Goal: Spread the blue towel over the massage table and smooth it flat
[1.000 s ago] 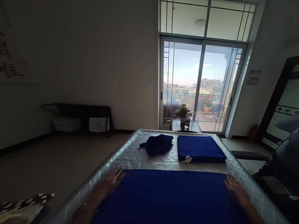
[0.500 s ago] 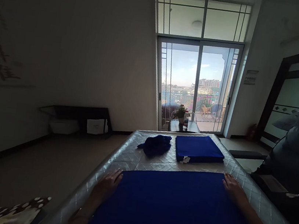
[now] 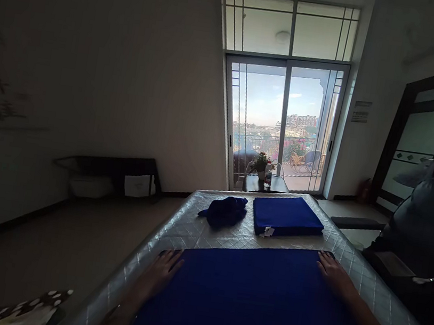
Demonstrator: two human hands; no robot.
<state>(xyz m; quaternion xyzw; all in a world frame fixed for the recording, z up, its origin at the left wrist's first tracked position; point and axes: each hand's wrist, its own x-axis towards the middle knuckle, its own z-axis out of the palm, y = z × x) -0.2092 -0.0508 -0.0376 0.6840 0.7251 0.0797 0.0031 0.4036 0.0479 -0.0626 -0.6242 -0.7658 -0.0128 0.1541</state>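
A dark blue cloth point(image 3: 246, 301) lies spread flat over the near part of a silvery quilted mattress point(image 3: 206, 241). My left hand point(image 3: 163, 270) rests on its far left corner, fingers stretched out. On the far right corner lies my right hand point(image 3: 333, 273), also flat with extended fingers. Beyond the cloth sits a neatly folded blue cloth stack point(image 3: 288, 215) with a white tag point(image 3: 267, 231) at its front edge. Left of that stack is a crumpled blue cloth point(image 3: 226, 212).
Past the mattress stands a small table point(image 3: 254, 185) with a potted plant point(image 3: 261, 163) and a bottle point(image 3: 268, 175), before glass sliding doors point(image 3: 256, 114). A black armchair point(image 3: 429, 230) is at the right. Low on the left is a polka-dot fabric point(image 3: 48, 297).
Both hands have shifted slightly inward over the cloth's far corners; my left hand's fingers now lie further onto the cloth. The view has moved a little.
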